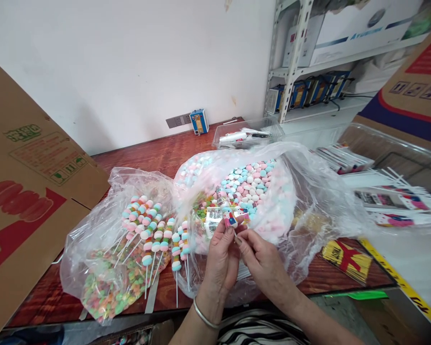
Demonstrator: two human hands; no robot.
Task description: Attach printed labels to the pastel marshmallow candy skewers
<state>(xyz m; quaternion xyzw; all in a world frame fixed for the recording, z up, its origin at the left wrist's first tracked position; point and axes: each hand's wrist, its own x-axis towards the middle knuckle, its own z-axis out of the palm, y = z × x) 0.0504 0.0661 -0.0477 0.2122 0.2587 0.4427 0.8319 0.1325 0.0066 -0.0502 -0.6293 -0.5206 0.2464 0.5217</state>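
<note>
My left hand (221, 256) pinches a small clear printed wrapper (215, 218) with a candy piece at its top, held over a big clear bag of pastel marshmallow candies (253, 184). My right hand (262, 261) meets it from the right, fingertips pinched on a thin stick or the wrapper's edge; which one I cannot tell. Left of the hands, a second clear bag (93, 249) holds finished candy skewers (149, 230) on white sticks and small coloured ring sweets (104, 294).
A brown cardboard box (25, 191) stands at the left. A clear plastic tray (247, 132) sits at the back of the wooden table (158, 155). Printed wrappers and white sticks (391, 199) lie in a clear bin at the right. Metal shelving (294, 57) rises behind.
</note>
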